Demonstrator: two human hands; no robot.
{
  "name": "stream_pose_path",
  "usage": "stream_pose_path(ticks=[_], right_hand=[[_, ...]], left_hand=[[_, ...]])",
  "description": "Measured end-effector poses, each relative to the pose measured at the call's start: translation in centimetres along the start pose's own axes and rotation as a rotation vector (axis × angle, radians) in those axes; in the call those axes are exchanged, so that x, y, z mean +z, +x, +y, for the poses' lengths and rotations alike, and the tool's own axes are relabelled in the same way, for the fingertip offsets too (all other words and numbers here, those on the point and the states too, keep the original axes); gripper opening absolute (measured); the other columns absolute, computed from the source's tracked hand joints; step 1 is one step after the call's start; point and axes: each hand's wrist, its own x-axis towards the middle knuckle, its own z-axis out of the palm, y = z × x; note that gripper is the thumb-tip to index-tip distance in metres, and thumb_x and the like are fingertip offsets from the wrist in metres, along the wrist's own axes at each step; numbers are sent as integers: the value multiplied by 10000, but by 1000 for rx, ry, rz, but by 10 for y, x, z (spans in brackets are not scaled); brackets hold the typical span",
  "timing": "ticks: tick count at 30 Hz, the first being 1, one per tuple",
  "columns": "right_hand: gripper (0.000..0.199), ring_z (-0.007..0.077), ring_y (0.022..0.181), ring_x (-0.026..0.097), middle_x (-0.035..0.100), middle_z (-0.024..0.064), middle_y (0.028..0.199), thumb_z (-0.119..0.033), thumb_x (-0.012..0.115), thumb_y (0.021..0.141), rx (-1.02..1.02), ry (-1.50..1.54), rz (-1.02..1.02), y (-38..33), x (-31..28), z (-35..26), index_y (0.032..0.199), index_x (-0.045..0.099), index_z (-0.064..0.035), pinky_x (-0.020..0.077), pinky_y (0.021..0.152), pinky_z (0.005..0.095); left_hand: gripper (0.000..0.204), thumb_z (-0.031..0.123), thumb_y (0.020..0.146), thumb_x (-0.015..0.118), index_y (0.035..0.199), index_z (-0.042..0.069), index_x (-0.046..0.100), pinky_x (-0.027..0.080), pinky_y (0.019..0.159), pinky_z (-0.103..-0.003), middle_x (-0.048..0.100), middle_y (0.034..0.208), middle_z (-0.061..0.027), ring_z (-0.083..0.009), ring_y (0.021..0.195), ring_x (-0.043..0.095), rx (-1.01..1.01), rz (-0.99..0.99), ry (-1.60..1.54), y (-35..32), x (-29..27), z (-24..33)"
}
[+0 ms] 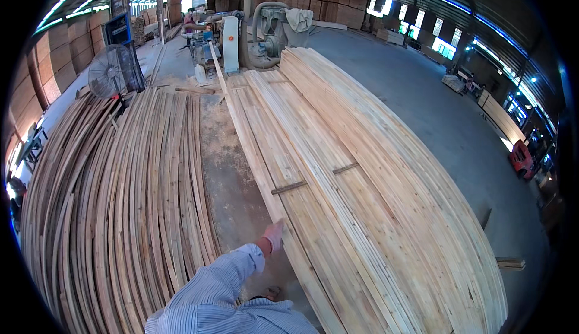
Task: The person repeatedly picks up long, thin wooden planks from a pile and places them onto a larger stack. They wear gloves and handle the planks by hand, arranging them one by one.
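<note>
Blue sleeve extended forward | left hand against plank, grip unclear | right hand unseen

One grip, two near crosspieces, one fan

Head view: one upright fisheye, worn on my head.
Faces down and forward over my striped sleeve, close below, along the long board toward distant machinery.
</note>
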Motion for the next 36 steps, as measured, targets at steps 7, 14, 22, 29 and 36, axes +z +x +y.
stream_pose_path(ticks=[7,14,22,29,36], right_hand=[[662,417,1038,619,650,289,1078,-593,578,844,146,724,185,33,-79,-79,1112,670,5,455,910,478],[809,422,935,647,686,272,901,-757,508,785,98,788,307,121,-120,-174,922,737,7,468,862,468],[662,408,1072,620,646,251,1150,-483,695,763,-169,771,402,178,-171,-268,1209,619,1,478,941,459],[577,361,992,661,671,259,1049,-360,774,720,-176,1253,815,198,-116,-253,1112,652,46,518,878,410],[487,347,1183,571,558,248,1323,-363,622,904,-211,666,446,201,-32,-200,1292,599,-71,476,929,420]], left_hand=[[572,527,949,521,1323,101,447,457,934,-476,573,1221,-84,-244,1087,561,-176,-284,23,-40,12,56],[270,382,993,522,997,128,612,508,744,-362,624,906,-45,-204,793,592,-354,-1075,293,-108,-36,-156],[339,432,918,631,962,96,625,519,628,-357,664,851,-60,-225,737,646,-683,-555,212,-152,28,-154],[371,469,934,578,1042,121,649,555,691,-411,707,980,-85,-244,791,686,-444,-139,63,-35,-7,-98],[368,489,939,555,1068,153,635,546,768,-490,705,998,-63,-257,844,685,-286,-40,9,28,-26,-4]])
